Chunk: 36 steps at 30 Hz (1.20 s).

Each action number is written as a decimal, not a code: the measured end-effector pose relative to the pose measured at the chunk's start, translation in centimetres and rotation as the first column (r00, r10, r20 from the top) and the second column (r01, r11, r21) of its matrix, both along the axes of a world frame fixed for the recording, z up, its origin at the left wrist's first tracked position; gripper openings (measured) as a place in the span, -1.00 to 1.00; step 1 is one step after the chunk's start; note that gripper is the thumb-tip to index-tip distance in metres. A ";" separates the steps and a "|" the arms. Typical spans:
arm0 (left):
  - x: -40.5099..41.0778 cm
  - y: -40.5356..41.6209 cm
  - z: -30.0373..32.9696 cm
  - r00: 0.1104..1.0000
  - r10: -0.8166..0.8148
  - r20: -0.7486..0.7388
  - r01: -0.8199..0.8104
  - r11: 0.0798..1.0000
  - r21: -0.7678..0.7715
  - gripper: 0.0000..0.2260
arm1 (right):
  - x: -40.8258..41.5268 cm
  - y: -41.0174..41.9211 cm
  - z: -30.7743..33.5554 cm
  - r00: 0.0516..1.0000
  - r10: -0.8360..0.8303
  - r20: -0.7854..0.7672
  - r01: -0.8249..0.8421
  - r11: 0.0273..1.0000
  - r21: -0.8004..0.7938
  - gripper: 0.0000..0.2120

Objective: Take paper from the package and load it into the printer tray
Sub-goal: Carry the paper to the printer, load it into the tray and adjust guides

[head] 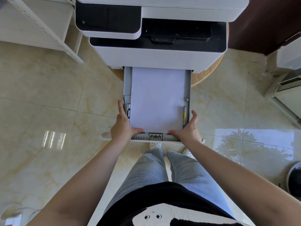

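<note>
A white and black printer (156, 51) stands on a round wooden table. Its grey paper tray (187, 88) is pulled out toward me. A stack of white paper (157, 98) lies flat inside the tray. My left hand (122, 126) rests at the tray's near left corner, thumb on the paper's front edge and fingers along the tray's outer side. My right hand (189, 128) mirrors it at the near right corner, thumb touching the paper's front edge, fingers spread beside the tray. No paper package is in view.
A white shelf frame (48, 30) stands at the upper left. At the right edge is a white appliance (285, 88), with a round fan (294, 178) lower down. A dark wooden panel (263, 25) is behind the printer. Glossy tiled floor surrounds my legs.
</note>
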State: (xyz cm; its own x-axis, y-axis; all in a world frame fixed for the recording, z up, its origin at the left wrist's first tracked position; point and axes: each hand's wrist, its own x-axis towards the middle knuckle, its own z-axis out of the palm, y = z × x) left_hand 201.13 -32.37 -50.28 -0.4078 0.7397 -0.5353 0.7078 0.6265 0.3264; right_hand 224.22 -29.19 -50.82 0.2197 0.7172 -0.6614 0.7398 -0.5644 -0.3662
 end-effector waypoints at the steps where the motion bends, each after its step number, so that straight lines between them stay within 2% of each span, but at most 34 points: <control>1: 0.0 0.0 0.0 1.000 -0.001 0.000 0.001 1.000 -0.001 0.35 | 0.0 -0.1 0.0 1.000 -0.001 0.000 0.001 1.000 0.005 0.11; 7: -0.4 -0.4 -0.1 0.999 -0.017 0.048 0.015 0.999 0.035 0.30 | 0.1 -0.3 0.3 0.999 -0.005 -0.034 0.006 1.000 0.029 0.11; 9: -0.5 -0.7 -0.1 0.993 0.027 0.111 -0.035 0.997 0.072 0.25 | 0.2 -0.3 0.7 0.997 -0.006 -0.071 0.007 1.000 0.012 0.12; 11: -0.4 -1.1 0.3 0.988 0.077 0.133 -0.096 0.985 0.143 0.17 | 0.4 -0.7 1.2 0.994 -0.007 -0.106 0.018 0.995 0.099 0.09; 13: -0.1 -1.9 1.1 0.989 0.088 0.117 -0.117 0.953 0.280 0.02 | 0.7 -1.8 2.1 0.989 0.018 -0.143 0.026 0.953 0.303 -0.07; 14: 0.3 -2.4 1.6 0.987 0.078 0.139 -0.123 0.927 0.355 -0.10 | 0.8 -2.5 2.6 0.979 0.042 -0.201 0.036 0.928 0.370 -0.20; 15: 0.8 -3.1 2.3 0.981 0.057 0.183 -0.130 0.901 0.413 -0.25 | 1.0 -3.4 3.1 0.949 0.054 -0.310 0.067 0.928 0.368 -0.36; 17: 1.9 -4.7 3.3 0.957 -0.006 0.290 -0.133 0.880 0.456 -0.56 | 1.3 -5.3 3.6 0.819 -0.008 -0.574 0.106 0.985 0.138 -0.69; 19: 2.7 -6.3 3.7 0.929 -0.044 0.368 -0.118 0.906 0.407 -0.81 | 1.4 -7.1 3.3 0.702 -0.217 -0.678 0.094 0.972 -0.214 -0.85; 20: 3.0 -6.9 3.5 0.892 -0.015 0.452 -0.150 0.933 0.328 -0.89 | 1.4 -7.5 2.8 0.672 -0.348 -0.654 0.126 0.923 -0.363 -0.83; 21: 3.2 -7.4 3.1 0.813 0.080 0.576 -0.223 0.958 0.182 -0.90 | 1.3 -7.8 2.1 0.625 -0.479 -0.616 0.198 0.861 -0.468 -0.81; 22: 3.4 -7.6 2.5 0.676 0.244 0.695 -0.320 0.947 -0.022 -0.89 | 1.3 -7.8 1.6 0.543 -0.601 -0.587 0.295 0.791 -0.536 -0.79; 23: 3.6 -7.7 2.0 0.501 0.430 0.751 -0.407 0.883 -0.234 -0.87 | 1.2 -7.6 1.0 0.437 -0.691 -0.575 0.386 0.722 -0.574 -0.77; 24: 3.7 -7.6 1.6 0.329 0.579 0.746 -0.470 0.786 -0.402 -0.87 | 1.1 -7.3 0.5 0.336 -0.743 -0.580 0.453 0.667 -0.592 -0.76; 25: 3.8 -7.5 1.1 0.201 0.663 0.721 -0.514 0.698 -0.499 -0.89 | 1.1 -7.0 0.1 0.261 -0.763 -0.591 0.494 0.632 -0.597 -0.78; 28: 3.7 -7.1 -0.2 -0.049 0.691 0.722 -0.616 0.548 -0.566 -0.85 | 0.6 -6.6 -0.4 0.185 -0.761 -0.621 0.507 0.616 -0.603 -0.87; 30: 3.6 -7.0 -0.6 -0.100 0.664 0.741 -0.658 0.514 -0.550 -0.81 | 0.3 -6.7 -0.5 0.173 -0.765 -0.621 0.509 0.609 -0.608 -0.89; 33: 3.6 -7.1 -0.9 -0.062 0.630 0.774 -0.661 0.555 -0.504 -0.79 | 0.2 -6.9 -0.5 0.135 -0.768 -0.626 0.542 0.587 -0.602 -0.87; 36: 3.5 -6.9 -1.2 0.000 0.580 0.814 -0.680 0.597 -0.425 -0.84 | -0.1 -6.6 -0.2 0.096 -0.751 -0.654 0.567 0.581 -0.584 -0.73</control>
